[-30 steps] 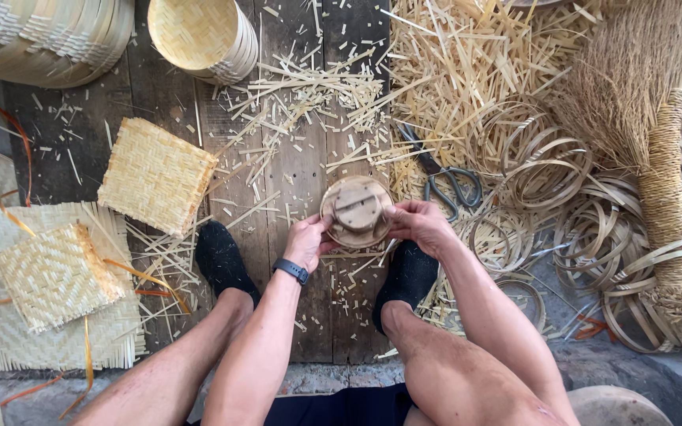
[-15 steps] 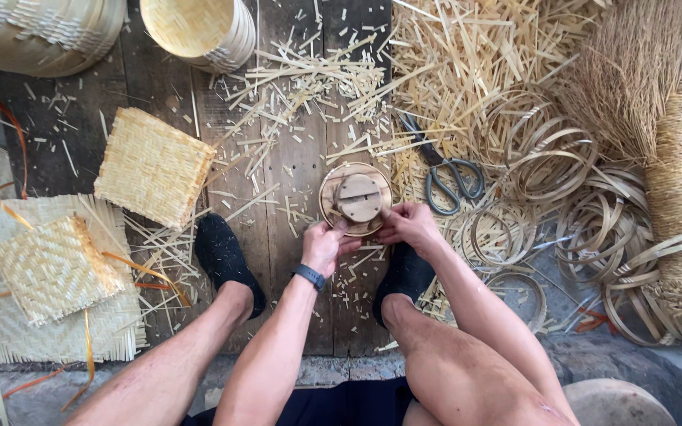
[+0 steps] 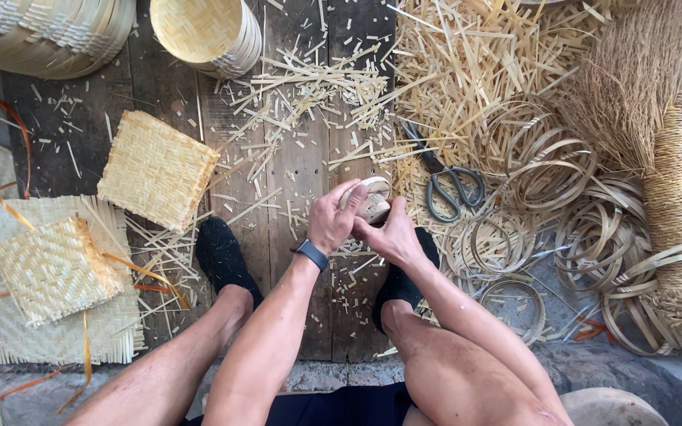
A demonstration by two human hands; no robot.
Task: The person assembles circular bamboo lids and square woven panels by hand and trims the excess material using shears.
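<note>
My left hand (image 3: 335,219) and my right hand (image 3: 389,234) both grip a small round bamboo ring piece (image 3: 376,199), held just above the wooden plank floor between my two black-socked feet. The left fingers curl over its top; the right hand holds it from below and the side. Most of the piece is hidden by my fingers. A dark watch band sits on my left wrist.
Scissors (image 3: 445,180) lie just right of my hands among bamboo strips. Bamboo hoops (image 3: 550,167) and a straw broom (image 3: 657,142) fill the right. Square woven mats (image 3: 156,169) (image 3: 53,270) lie at the left, and round baskets (image 3: 208,31) stand at the top.
The round piece was held flat and facing me; now it is turned on edge and both hands have closed over it, covering most of it.
</note>
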